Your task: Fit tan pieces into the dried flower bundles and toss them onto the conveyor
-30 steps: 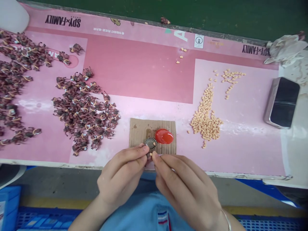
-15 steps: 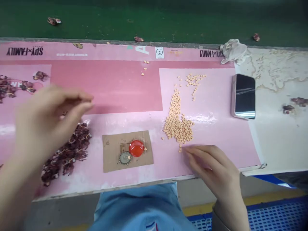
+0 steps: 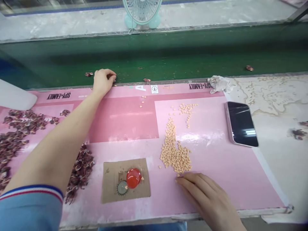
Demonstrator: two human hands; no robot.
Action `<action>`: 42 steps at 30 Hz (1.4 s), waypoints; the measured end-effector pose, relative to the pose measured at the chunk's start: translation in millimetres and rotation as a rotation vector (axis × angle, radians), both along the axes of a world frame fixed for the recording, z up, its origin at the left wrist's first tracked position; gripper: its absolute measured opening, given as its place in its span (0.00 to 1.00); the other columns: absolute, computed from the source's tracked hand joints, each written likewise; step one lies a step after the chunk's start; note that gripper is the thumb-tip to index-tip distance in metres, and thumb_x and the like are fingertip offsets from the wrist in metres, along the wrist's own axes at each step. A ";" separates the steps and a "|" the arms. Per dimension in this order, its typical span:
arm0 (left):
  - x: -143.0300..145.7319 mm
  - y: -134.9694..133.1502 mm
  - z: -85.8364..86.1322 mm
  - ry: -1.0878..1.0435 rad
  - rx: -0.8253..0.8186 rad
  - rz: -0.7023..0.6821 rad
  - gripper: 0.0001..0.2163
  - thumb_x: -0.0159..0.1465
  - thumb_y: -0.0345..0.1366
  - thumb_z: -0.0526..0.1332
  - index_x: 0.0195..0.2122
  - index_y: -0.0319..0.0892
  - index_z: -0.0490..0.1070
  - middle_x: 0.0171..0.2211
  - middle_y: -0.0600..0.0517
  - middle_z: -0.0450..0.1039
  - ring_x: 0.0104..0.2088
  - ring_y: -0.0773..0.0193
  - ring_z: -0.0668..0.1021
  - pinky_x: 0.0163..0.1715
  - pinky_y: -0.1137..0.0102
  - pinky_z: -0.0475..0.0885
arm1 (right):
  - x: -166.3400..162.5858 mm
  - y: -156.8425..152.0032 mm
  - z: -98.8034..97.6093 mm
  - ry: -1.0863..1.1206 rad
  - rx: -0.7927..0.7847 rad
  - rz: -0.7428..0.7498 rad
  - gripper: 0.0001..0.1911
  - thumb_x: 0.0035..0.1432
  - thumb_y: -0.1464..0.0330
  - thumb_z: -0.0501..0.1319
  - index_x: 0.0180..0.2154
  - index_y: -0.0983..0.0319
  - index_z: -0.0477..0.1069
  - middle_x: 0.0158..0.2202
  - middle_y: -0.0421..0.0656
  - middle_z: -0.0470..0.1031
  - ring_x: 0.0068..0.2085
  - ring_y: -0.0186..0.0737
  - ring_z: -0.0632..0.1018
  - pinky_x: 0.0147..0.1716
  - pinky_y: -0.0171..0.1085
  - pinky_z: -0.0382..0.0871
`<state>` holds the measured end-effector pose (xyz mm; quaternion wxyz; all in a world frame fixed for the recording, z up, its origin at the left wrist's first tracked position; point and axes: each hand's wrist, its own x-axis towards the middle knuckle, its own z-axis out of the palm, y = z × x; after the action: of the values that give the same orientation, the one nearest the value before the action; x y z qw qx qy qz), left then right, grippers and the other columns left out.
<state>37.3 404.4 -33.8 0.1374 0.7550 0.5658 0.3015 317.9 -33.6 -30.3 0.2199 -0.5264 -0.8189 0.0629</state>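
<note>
My left arm stretches across the pink mat [image 3: 125, 118]. My left hand [image 3: 103, 81] is at the mat's far edge by the green belt [image 3: 168, 67], its fingers curled over a small dark piece that I cannot make out. My right hand [image 3: 204, 195] lies flat on the mat, fingers stretched out, with the fingertips touching the near end of a heap of small peach-coloured pieces [image 3: 175, 150]. On a brown cardboard square [image 3: 110, 189] sit a red cap [image 3: 133, 178] and a small toothed metal cap [image 3: 122, 187].
Piles of dark reddish-brown small parts [image 3: 21, 128] lie at the left of the mat. A phone [image 3: 241, 125] lies face up at the right. A crumpled tissue [image 3: 218, 84] is at the far right edge. A small teal fan [image 3: 142, 12] stands beyond the belt.
My left hand has reached from above the dark pile out to the far edge by the belt. My right hand has stayed at the peach heap. The view has tilted upward.
</note>
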 end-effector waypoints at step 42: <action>-111.5 -220.2 63.2 -0.103 0.020 -0.075 0.21 0.62 0.55 0.72 0.34 0.39 0.78 0.30 0.56 0.82 0.30 0.67 0.83 0.32 0.72 0.80 | -65.8 23.1 20.8 0.716 0.059 -0.106 0.13 0.63 0.83 0.61 0.42 0.60 0.74 0.31 0.41 0.80 0.32 0.35 0.82 0.33 0.32 0.79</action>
<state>-74.2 184.2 29.4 0.1699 0.7605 0.5262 0.3404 252.1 -10.5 -9.5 0.5106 -0.5064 -0.6630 0.2082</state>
